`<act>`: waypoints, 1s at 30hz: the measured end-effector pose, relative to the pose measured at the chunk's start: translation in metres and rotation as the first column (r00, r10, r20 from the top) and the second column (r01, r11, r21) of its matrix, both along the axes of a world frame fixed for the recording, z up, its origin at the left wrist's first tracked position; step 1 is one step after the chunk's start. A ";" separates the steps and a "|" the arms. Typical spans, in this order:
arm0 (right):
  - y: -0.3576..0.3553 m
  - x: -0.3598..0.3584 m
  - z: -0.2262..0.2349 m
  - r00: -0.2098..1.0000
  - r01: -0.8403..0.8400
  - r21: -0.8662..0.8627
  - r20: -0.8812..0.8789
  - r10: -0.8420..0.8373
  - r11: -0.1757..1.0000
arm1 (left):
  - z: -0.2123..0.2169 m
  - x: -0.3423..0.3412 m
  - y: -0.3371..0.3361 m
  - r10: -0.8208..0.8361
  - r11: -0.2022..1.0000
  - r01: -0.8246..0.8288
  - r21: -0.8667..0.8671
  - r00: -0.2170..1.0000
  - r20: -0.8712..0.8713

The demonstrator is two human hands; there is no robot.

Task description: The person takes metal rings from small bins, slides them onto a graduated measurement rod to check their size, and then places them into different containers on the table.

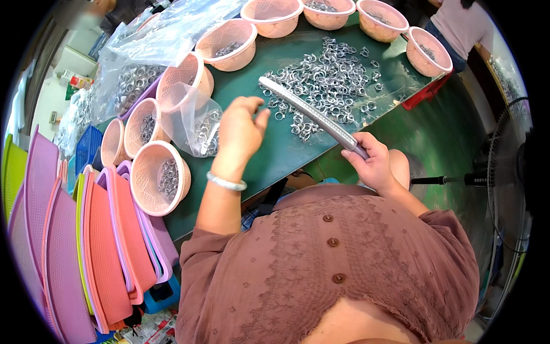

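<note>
My right hand grips the dark handle end of a long, tapered grey ring sizing stick. The stick slants up and left over the table's near edge, its pale tip close to a spread pile of silver-coloured rings. My left hand, with a pale bangle on its wrist, hovers left of the stick and apart from it. Its fingers are loosely bent, the thumb stands away from them, and nothing shows between them. Beside that hand lies a clear plastic bag with rings inside.
Pink baskets, several holding rings, line the green table's left and far sides. A larger plastic bag lies at the far left. Stacked coloured baskets stand at left. A fan is at right, and another person beyond.
</note>
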State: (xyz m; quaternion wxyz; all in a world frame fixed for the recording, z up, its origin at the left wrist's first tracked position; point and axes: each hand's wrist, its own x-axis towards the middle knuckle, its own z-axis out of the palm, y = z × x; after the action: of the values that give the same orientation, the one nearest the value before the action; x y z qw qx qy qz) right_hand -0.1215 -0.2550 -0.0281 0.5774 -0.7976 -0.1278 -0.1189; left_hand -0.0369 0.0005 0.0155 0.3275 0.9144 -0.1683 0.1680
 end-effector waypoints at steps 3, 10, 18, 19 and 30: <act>-0.002 0.001 -0.003 1.000 0.004 0.022 0.000 -0.004 1.000 | -0.021 0.007 -0.013 -0.014 0.988 0.046 0.148 0.978 -0.207; -0.004 0.001 -0.006 1.000 0.005 -0.003 -0.010 -0.005 1.000 | -0.035 0.010 -0.013 -0.022 0.999 0.029 0.027 0.974 -0.226; -0.002 0.001 -0.006 0.998 -0.010 -0.060 -0.061 0.006 0.998 | -0.032 0.013 0.013 -0.490 0.270 -0.291 -0.918 0.779 -0.392; -0.002 0.000 -0.005 0.998 -0.013 -0.074 -0.064 0.008 0.997 | -0.031 0.013 0.014 -0.511 0.190 -0.299 -0.935 0.783 -0.354; 0.004 0.000 -0.003 0.998 -0.032 -0.144 -0.059 0.024 0.989 | -0.037 0.016 0.022 -0.647 -0.057 -0.286 -0.957 0.740 -0.183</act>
State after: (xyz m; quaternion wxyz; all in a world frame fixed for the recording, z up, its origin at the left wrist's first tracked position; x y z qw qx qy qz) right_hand -0.1217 -0.2515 -0.0311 0.5231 -0.8385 -0.1309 -0.0782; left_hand -0.0206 0.0230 -0.0217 0.9284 0.3489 -0.0116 -0.1277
